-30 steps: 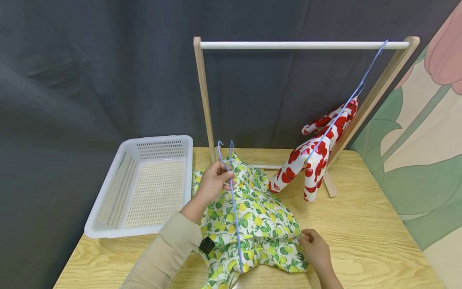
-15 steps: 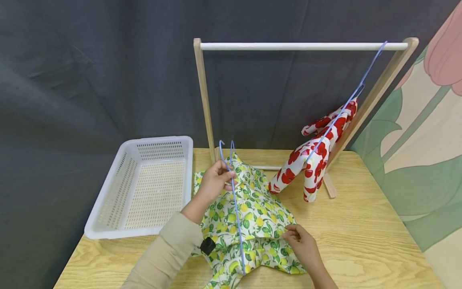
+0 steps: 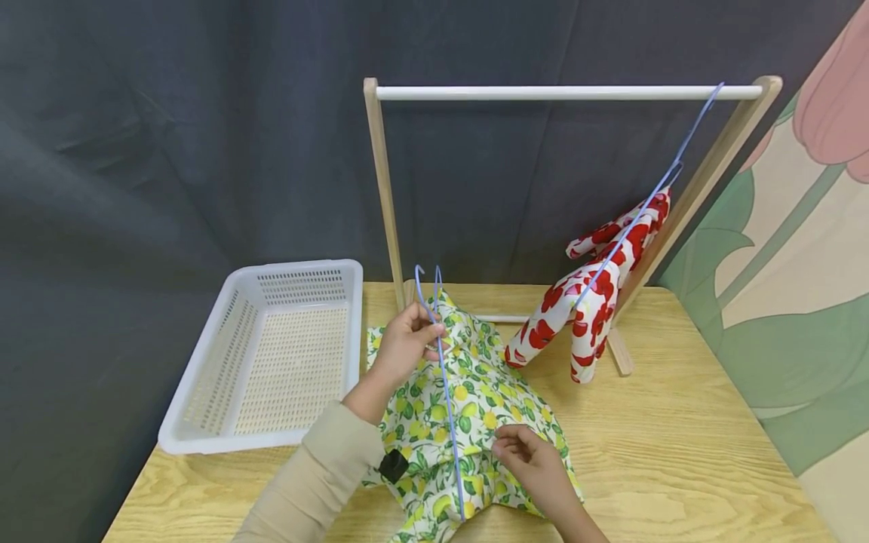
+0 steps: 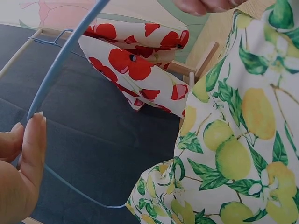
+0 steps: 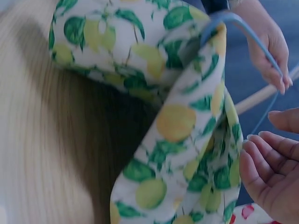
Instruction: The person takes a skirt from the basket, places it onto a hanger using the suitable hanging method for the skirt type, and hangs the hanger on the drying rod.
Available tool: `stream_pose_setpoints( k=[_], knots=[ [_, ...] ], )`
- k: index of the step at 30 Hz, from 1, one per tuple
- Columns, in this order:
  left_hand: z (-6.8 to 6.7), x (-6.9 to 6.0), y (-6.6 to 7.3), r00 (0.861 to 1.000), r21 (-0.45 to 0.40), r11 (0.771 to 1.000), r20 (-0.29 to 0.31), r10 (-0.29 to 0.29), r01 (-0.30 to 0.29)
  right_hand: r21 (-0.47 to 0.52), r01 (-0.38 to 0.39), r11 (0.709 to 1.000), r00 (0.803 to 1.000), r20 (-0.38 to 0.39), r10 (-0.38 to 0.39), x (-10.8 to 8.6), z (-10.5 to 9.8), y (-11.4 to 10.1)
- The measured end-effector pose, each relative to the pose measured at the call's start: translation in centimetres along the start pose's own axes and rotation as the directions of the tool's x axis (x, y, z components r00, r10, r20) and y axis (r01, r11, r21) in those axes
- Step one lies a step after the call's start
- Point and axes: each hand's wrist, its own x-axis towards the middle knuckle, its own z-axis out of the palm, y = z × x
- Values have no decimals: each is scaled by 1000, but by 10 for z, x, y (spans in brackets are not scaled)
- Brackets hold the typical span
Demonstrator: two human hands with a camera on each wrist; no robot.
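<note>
A blue clothes hanger (image 3: pixel 449 411) stands edge-on over a lemon-print garment (image 3: pixel 482 377) on the table. My left hand (image 3: pixel 400 347) pinches the hanger's wire below its hook; in the left wrist view, thumb and finger (image 4: pixel 33 144) meet at the bend. In the right wrist view, the hanger's near end (image 5: pixel 224 18) goes in at a fabric edge. Over the garment's lower part is my right hand (image 3: pixel 539 471), its fingers loosely bent and holding nothing. Seen from the right wrist, those fingers (image 5: pixel 266 158) are beside the cloth; whether they touch it is unclear.
A wooden rack with a white rail (image 3: pixel 543 93) stands behind. From its right end, a red-flower garment (image 3: pixel 591 302) hangs on another blue hanger (image 3: pixel 634 222). A white perforated basket (image 3: pixel 173 441) stands to the left on the wooden table (image 3: pixel 692 452).
My right hand has let go of the garment's right edge and moved left over the cloth, towards the hanger. My left hand keeps its hold on the hanger and has hardly moved.
</note>
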Motion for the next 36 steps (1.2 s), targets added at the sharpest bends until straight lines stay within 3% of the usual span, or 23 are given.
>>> stream_pose_setpoints(
  k=[10,19,28,33,36],
  knots=[
    [1,1,4,1000,-38,999,6,-22,22,52,71,996,983,169,-79,-8,10,-15],
    [4,3,6,1000,-55,998,4,-21,21,15,136,991,963,233,-136,-16,14,-24],
    [4,5,11,1000,-47,999,-17,-2,1,8,189,982,950,250,-185,-18,16,-28],
    [4,6,12,1000,-41,999,-16,6,-7,115,265,957,912,292,-288,-20,15,-29],
    [4,6,12,1000,-41,999,-23,9,-10,234,240,942,891,331,-310,-22,16,-29]
  ],
)
